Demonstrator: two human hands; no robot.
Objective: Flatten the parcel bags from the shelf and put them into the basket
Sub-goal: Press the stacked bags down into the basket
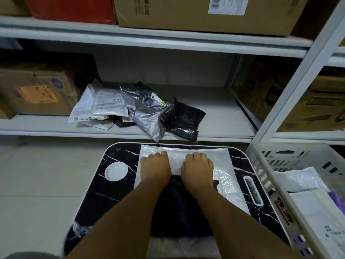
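Note:
A white parcel bag (220, 165) lies on a small black marble-patterned table (119, 199). A dark part (179, 202) of it, or a second black bag, lies under my forearms. My left hand (155, 169) and my right hand (197, 169) press down side by side on the bag's far half, hands nearly touching. On the shelf (224, 116) behind the table lies a heap of crumpled bags: white ones (99, 103), a silver one (143, 113) and a black one (184, 118). The white slatted basket (270, 174) stands at the right, with flat white bags (302, 180) inside.
Cardboard boxes (37, 90) stand at the shelf's left, and more boxes (205, 12) fill the shelf above. A white shelf post (291, 86) rises between the table and the basket. The table has a round white recess (116, 171) and a slot (253, 189).

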